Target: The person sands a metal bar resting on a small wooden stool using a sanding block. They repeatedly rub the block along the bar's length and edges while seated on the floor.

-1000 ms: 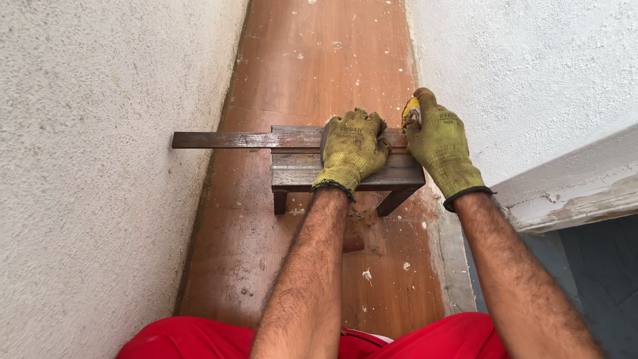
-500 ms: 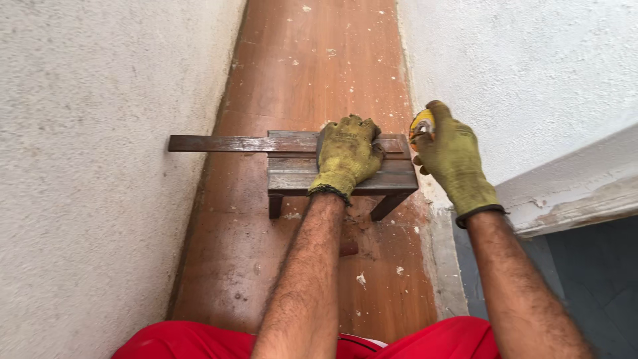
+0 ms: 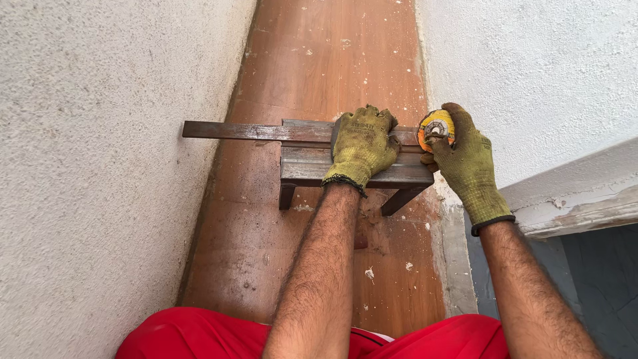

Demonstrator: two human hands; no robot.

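- my gloved left hand (image 3: 362, 147) presses flat, fingers spread, on a dark bar (image 3: 256, 131) lying across a small metal stand (image 3: 312, 167) on the brown floor (image 3: 312, 60).
- my right hand (image 3: 465, 163) grips a yellow disc (image 3: 435, 126) just past the bar's right end.
- the bar juts left to the wall (image 3: 100, 166); if my press slackens, i judge it could tip or slide.
- the disc sits near my left fingers; a slip could catch the glove.

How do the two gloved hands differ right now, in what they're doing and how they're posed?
The left hand lies palm down, fingers spread, pressing on the dark metal bar atop the small stand. The right hand is off the stand, curled around a round yellow tool beside the bar's right end. The left sits flat; the right is turned on its side. Both wear the same yellow-green knit gloves.
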